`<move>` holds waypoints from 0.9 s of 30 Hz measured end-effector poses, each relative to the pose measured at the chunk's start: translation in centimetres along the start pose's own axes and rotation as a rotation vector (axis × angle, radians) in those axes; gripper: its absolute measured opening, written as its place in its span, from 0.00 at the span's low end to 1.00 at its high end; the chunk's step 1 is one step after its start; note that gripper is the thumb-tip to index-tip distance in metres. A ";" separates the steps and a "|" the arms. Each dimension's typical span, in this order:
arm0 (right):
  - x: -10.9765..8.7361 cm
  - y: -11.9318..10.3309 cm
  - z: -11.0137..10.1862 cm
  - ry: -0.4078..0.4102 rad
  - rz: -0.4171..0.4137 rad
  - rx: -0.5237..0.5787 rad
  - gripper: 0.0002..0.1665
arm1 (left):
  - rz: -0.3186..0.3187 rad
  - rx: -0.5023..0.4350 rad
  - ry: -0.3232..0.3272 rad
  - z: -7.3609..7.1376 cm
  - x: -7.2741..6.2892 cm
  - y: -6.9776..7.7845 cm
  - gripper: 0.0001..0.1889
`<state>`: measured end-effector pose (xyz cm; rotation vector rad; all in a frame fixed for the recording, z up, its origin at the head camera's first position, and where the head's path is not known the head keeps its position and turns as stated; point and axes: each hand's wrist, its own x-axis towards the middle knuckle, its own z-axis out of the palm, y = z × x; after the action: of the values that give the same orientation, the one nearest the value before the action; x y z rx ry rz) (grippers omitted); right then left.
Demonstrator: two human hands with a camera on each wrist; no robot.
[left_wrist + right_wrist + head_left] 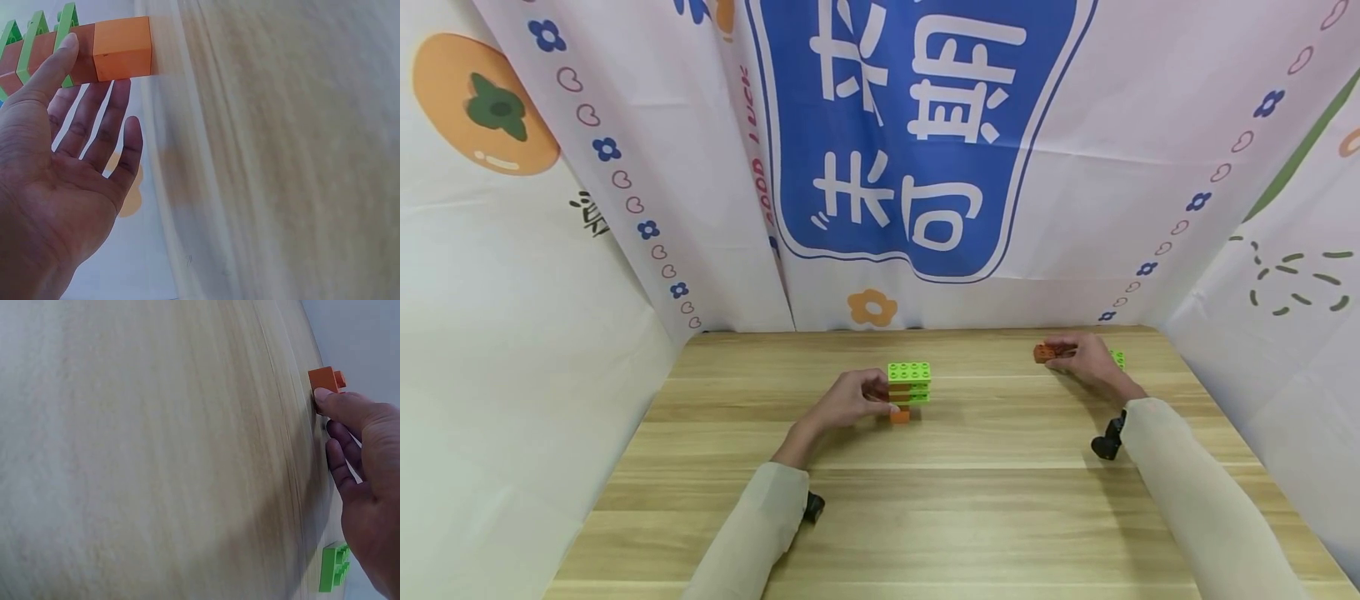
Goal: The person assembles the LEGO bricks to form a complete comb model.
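Note:
A stack of toy building bricks (919, 372) stands upright on the table, with bright green plates between brown bricks and an orange brick (124, 50) at the bottom. My left hand (848, 402) grips its left side, thumb (61, 59) on the near face and the fingers behind. Far to the right, my right hand (1086, 360) pinches a small orange-brown brick (324, 380) by its side, close over the table near the back edge. Just right of that hand, partly hidden by it in the head view, lies a green studded brick (331, 569).
The wood-grain table (970, 500) reaches back to a white printed curtain (715, 167) with a large blue panel. White cloth also hangs at the left and right sides. Each wrist wears a small black camera (1107, 442).

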<state>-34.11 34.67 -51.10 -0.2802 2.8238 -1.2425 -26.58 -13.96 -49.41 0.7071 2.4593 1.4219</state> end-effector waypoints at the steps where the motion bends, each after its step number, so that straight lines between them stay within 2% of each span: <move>1: 0.0 -0.1 0.0 -0.003 -0.003 0.000 0.29 | -0.002 0.001 0.001 0.0 0.0 0.0 0.13; 13: 0.0 -1.5 0.1 -0.030 -0.049 -0.023 0.28 | 0.003 0.031 0.002 0.0 0.3 -0.2 0.13; 21: 0.1 -3.3 -0.1 -0.034 -0.134 -0.058 0.25 | 0.002 0.007 0.005 0.1 0.4 -0.2 0.13; 27: 0.2 -5.2 0.0 -0.075 -0.164 -0.062 0.24 | 0.000 0.004 0.009 0.1 0.3 -0.4 0.13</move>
<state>-33.49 31.18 -47.28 -0.5594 2.8268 -1.1456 -26.95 -13.87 -49.80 0.7028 2.4699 1.4229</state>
